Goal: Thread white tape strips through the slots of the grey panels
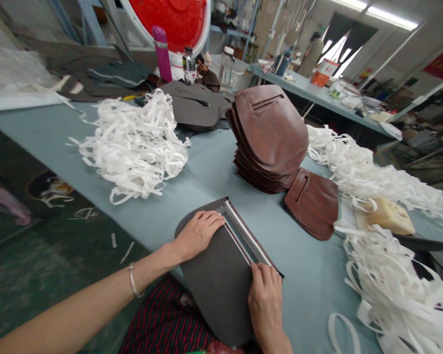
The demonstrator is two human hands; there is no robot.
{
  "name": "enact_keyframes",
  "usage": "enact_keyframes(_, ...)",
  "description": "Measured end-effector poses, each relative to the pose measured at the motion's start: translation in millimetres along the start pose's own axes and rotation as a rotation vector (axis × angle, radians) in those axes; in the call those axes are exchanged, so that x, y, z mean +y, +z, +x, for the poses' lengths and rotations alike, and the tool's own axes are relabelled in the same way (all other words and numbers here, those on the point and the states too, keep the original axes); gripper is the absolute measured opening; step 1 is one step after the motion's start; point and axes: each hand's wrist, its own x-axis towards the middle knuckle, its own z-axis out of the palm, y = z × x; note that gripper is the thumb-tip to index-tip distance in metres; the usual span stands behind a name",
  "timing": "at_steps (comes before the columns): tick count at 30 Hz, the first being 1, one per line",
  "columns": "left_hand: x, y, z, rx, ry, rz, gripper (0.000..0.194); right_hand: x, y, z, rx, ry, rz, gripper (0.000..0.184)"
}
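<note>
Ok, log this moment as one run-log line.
Left grip: on dark panel | Right grip: at end of slot | Nearby: brown panel stack, white strip offcuts

Stacked leather panels (pixel 268 137) sit between heaps of strips (pixel 133 147) on the table (pixel 47 137).

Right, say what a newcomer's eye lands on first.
A stack of reddish-brown panels stands mid-table, with a tangled heap of white strips to its left and another heap to its right. At the front, the left hand and right hand rest on a dark grey panel with a slot. Far behind, a round red object shows.
</note>
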Motion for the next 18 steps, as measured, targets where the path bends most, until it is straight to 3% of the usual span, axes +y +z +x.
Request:
enact_keyframes(6,-1,-0.3,0,-0.020,0.027,-0.004,0.037,-54,25,82,-0.044,0.038,-0.029,0.032)
enact_keyframes(9,0,-0.1,1,-0.014,0.008,-0.012,0.037,-66,31,97,-0.066,0.041,-0.075,0.030)
enact_keyframes(11,0,0.2,1,-0.003,0.000,-0.021,0.038,-59,28,84,-0.061,0.032,-0.091,0.031)
enact_keyframes(18,0,3.5,0,0.001,0.001,-0.049,0.039,-4,-13,-19,-0.020,-0.053,-0.096,0.037)
